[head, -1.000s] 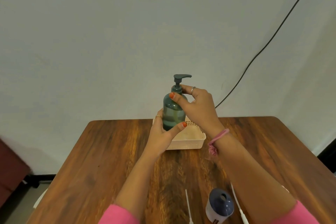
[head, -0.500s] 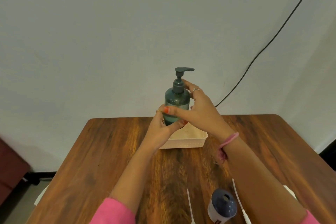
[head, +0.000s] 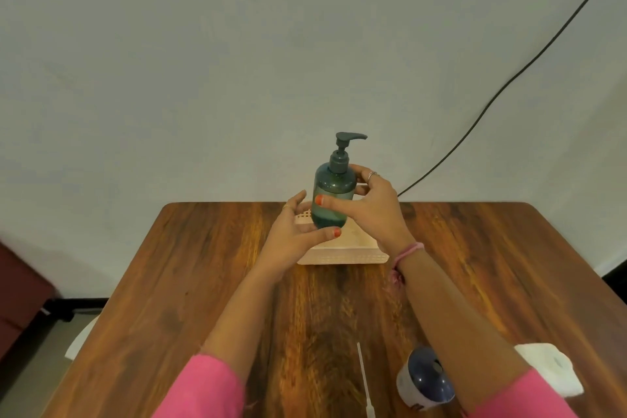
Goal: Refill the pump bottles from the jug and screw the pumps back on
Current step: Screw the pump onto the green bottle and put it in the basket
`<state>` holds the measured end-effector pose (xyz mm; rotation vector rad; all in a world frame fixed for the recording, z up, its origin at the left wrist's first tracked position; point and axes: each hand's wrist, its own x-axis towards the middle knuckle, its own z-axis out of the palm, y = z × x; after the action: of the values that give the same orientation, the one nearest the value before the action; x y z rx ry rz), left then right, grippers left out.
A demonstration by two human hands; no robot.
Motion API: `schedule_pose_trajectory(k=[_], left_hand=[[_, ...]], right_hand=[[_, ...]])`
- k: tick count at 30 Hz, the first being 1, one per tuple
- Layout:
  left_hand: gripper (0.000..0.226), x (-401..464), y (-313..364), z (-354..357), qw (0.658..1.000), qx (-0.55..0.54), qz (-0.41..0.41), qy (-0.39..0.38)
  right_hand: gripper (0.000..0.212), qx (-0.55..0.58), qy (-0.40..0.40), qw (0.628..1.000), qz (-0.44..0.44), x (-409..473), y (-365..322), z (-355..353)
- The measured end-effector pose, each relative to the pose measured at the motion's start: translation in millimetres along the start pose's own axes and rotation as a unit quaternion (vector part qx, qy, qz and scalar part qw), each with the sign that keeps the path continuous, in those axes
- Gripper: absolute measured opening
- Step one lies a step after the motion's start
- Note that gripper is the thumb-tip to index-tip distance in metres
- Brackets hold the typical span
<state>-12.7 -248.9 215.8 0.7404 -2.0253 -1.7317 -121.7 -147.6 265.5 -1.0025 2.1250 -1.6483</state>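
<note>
My right hand (head: 369,210) wraps the green pump bottle (head: 333,195) at mid-body, thumb across the front and fingers behind. My left hand (head: 298,237) sits just below and to the left with fingers relaxed and spread; its thumb lies under the bottle's base, though I cannot tell whether it touches. The bottle is upright in the air between both hands, above the pale basket (head: 346,253) just beyond them. Its pump (head: 344,146) is seated on the neck, so I judge this bottle either finished or not yet opened. Near my right elbow stands a white container with a dark lid (head: 425,380), and closer to me, between my forearms, lies a thin white tube (head: 363,377).
</note>
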Motion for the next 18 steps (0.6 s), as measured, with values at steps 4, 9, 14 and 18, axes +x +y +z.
schedule_pose_trajectory(k=[4, 9, 14, 18], left_hand=[[0.060, 2, -29, -23, 0.994, 0.028, -0.044, 0.095], [0.035, 8, -64, -50, 0.986, -0.013, -0.104, 0.130], [0.024, 17, -86, -65, 0.984, -0.009, -0.125, 0.130], [0.020, 22, -104, -73, 0.981, -0.002, -0.147, 0.124]], right_hand=[[0.065, 0.000, -0.015, 0.999, 0.042, 23, 30, 16], [0.064, -0.003, -0.028, 0.993, 0.112, 54, 76, 43], [0.066, -0.069, -0.028, 0.987, 0.141, 79, 120, 71], [0.073, -0.106, -0.038, 0.978, 0.176, 90, 152, 91]])
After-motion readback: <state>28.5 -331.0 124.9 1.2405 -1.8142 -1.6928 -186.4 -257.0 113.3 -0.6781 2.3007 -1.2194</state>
